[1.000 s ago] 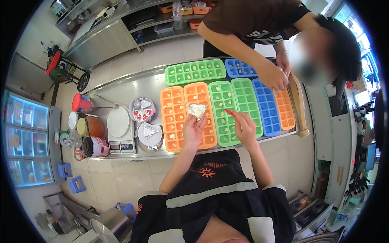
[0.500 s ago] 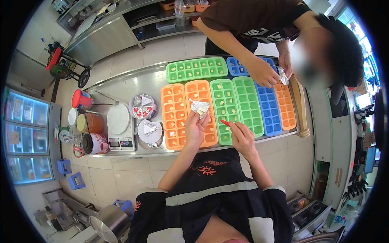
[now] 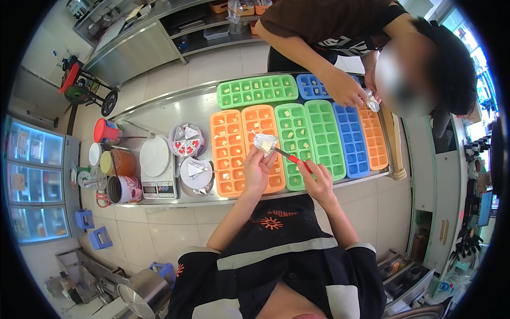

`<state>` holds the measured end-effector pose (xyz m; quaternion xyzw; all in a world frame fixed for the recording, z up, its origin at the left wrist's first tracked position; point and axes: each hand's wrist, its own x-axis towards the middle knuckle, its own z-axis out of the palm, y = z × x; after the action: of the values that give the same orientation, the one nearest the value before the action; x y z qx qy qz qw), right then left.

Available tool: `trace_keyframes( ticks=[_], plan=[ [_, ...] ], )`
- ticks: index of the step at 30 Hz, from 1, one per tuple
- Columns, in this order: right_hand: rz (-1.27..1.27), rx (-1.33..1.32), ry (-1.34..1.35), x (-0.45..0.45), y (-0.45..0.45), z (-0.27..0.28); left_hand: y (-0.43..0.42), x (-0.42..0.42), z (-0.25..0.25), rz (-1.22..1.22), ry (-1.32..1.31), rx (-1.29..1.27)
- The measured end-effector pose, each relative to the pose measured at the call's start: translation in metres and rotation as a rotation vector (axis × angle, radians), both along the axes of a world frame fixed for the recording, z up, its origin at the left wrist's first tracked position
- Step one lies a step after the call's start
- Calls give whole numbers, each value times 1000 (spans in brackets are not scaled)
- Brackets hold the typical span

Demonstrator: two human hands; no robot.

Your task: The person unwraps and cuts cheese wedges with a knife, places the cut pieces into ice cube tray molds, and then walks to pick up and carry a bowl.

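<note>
Pinched opened foil [image 3: 260, 141] and pale cheese [image 3: 267, 145] in the left hand [image 3: 257, 170], over the orange ice-cube tray [image 3: 273, 190]; gripped the red-handled knife [image 3: 294, 159] in the right hand [image 3: 319, 184], slanted it far and left from that grip, tip just by the foil's right side.

Black garment [image 3: 304, 228], grey bands [image 3: 276, 254], orange sun emblem [image 3: 271, 224], orange lettering [image 3: 287, 214]
</note>
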<state>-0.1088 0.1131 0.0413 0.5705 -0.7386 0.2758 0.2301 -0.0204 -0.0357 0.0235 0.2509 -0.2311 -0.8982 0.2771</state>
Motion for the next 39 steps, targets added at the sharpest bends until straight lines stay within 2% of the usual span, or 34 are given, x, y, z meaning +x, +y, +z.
trace_keyframes(
  ticks=[4,6,7,9,13,17,19,23,25,26,28,32,36,39],
  plan=[
    [-32,-49,13,-8,-2,-11,-1,-2,3,-27,6,58],
    [-56,-211,-162,-13,-7,-18,-2,-3,3,-27,0,68],
    [-56,-212,-162,-14,-9,-19,-3,-3,2,-29,-7,79],
    [-167,-293,-520,-19,-15,-19,-4,-4,-1,-15,-27,96],
    [-369,-165,-710,-52,-20,-38,-3,-6,3,17,-80,127],
    [-496,-178,-887,-71,-27,-53,-5,-4,1,10,-60,119],
    [-555,-164,-1139,-78,-27,-59,-6,-2,1,19,-54,125],
    [-594,-150,-1076,-77,-22,-43,-8,1,-4,32,-38,121],
    [-476,-304,-604,-72,-18,-34,-7,2,-5,23,-24,110],
    [-473,-300,-604,-66,-14,-23,-7,2,-7,26,-24,114],
    [-264,-232,-502,-46,-6,-1,-5,-2,-9,20,-28,109],
    [-139,-191,-490,-6,13,4,4,-12,-13,-54,-53,46],
    [-219,-143,-480,12,38,1,24,-28,-21,-194,-125,-24],
    [-360,-174,-516,20,59,-2,41,-42,-31,-380,-188,-243]
  ],
)
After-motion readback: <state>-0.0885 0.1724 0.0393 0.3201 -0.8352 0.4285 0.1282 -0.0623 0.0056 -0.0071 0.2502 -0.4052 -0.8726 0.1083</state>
